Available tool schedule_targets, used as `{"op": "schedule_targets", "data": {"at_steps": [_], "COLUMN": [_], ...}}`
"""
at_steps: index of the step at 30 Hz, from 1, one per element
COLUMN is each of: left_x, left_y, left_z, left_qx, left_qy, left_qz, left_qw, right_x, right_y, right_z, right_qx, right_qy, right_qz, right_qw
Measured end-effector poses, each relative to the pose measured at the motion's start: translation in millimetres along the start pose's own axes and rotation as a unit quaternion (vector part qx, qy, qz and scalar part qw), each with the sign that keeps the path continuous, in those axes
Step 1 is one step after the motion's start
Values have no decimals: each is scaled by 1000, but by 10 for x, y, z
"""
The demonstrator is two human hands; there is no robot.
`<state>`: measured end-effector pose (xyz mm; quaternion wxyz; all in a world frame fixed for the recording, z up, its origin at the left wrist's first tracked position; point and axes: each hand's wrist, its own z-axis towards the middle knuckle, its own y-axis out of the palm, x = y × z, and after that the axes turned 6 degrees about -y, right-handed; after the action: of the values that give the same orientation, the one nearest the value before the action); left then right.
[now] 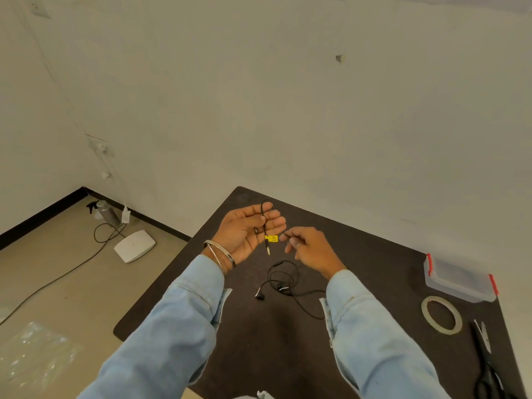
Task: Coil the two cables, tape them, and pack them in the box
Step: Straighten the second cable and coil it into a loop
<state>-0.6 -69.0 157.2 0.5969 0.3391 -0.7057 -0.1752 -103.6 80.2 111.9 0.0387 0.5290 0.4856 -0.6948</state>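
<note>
My left hand (249, 228) is raised over the dark table (374, 277), palm up, fingers nearly straight, with a thin black cable (264, 223) looped over them. The cable's plug end with a yellow tag (271, 239) hangs down beside the palm. My right hand (306, 246) is just to the right and pinches the same cable between thumb and fingers. The cable's slack lies in loose loops on the table (283, 279), with an earbud end (260, 296). A clear plastic box with red clips (460, 279) stands at the right edge.
A tape roll (442, 314) lies in front of the box, and black scissors (486, 367) lie near the right front corner. On the floor to the left are a white flat device (134, 245), a spray bottle (106, 212), a cord and a plastic bag (34, 352).
</note>
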Motion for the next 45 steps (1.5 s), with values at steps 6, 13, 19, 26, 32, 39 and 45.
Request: {"op": "schedule_targets", "data": {"at_steps": [6,13,19,26,32,39,45], "left_x": [-54,-178,-285,-380,-436,-365,-209], "left_y": [-109,-208,-256,-167,-213,-235,-382], "left_z": [39,82,137,33,-47,-98,-31], "left_qx": [38,39,5,-165,-207,-110,-1], "left_qy": [33,7,-8,-34,-48,-15,44], "left_qz": [35,177,332,389,268,104,-6], "left_qw": [998,983,943,906,940,988,999], "right_x": [-124,-252,-319,-433,-433,-304,-186], "right_y": [162,49,-150,-519,-507,-118,492], "right_z": [-233,-413,-414,-131,112,155,-185], "right_qx": [-130,-118,-106,-16,18,69,-33], "right_qy": [-85,-140,-144,-131,-120,-67,-28], "right_qz": [-37,-63,-99,-16,90,210,166], "right_qw": [987,981,979,991,989,973,985]}}
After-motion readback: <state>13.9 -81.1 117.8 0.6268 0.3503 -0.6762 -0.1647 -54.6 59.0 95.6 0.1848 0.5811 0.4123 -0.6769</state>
